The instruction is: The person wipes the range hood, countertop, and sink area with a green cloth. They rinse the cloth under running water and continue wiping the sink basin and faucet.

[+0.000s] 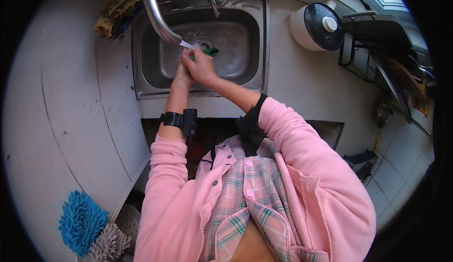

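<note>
Over the sink (151,80), both hands (196,68) grip what seems a green-handled knife (203,49)

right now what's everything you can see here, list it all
sink: 1, steel, top centre
tap: 1, steel, curving over the sink
knife: 1, green handle, under the tap, held over the sink
rice cooker: 1, white with dark lid, counter right of the sink
scrubbing pad: 1, yellow-brown, left of the sink
stove: 1, dark, far right
dusting mitts: 2, blue and grey, bottom left
wristbands: 2, black, one on each wrist
left hand: over the sink
right hand: holding the knife
</note>
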A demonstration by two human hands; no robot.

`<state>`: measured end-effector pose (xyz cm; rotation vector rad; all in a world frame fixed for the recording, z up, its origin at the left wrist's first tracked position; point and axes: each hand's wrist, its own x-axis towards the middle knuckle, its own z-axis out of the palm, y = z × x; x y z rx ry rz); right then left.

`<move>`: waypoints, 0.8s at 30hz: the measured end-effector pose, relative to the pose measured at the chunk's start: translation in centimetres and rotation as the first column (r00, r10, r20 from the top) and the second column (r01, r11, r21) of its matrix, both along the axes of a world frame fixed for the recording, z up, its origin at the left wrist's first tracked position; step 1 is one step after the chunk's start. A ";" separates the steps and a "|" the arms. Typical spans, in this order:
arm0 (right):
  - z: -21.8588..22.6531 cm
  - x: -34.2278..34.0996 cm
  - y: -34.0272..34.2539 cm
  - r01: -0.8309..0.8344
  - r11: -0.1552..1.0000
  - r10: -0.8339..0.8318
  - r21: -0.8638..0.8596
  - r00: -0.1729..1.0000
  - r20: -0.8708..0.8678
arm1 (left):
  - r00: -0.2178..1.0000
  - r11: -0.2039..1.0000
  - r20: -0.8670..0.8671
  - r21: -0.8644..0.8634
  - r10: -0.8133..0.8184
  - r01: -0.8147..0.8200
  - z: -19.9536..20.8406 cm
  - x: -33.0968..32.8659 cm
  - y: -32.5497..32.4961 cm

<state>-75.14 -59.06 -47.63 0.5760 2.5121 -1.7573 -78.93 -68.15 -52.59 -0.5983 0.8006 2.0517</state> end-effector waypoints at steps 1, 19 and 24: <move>0.2 0.2 0.1 -0.083 0.995 0.085 0.051 0.995 -0.045 | 0.999 1.000 -0.037 -0.003 -0.022 0.022 -0.3 -0.1 -0.2; -2.2 -2.3 4.2 0.158 0.875 -0.158 -0.458 0.987 0.038 | 0.961 0.914 -0.052 -0.299 0.270 -0.273 1.2 1.4 4.7; -2.3 -1.6 4.4 0.433 0.171 0.204 -0.885 0.863 0.462 | 0.878 0.664 -0.476 -0.669 -0.039 -0.333 2.4 0.5 4.4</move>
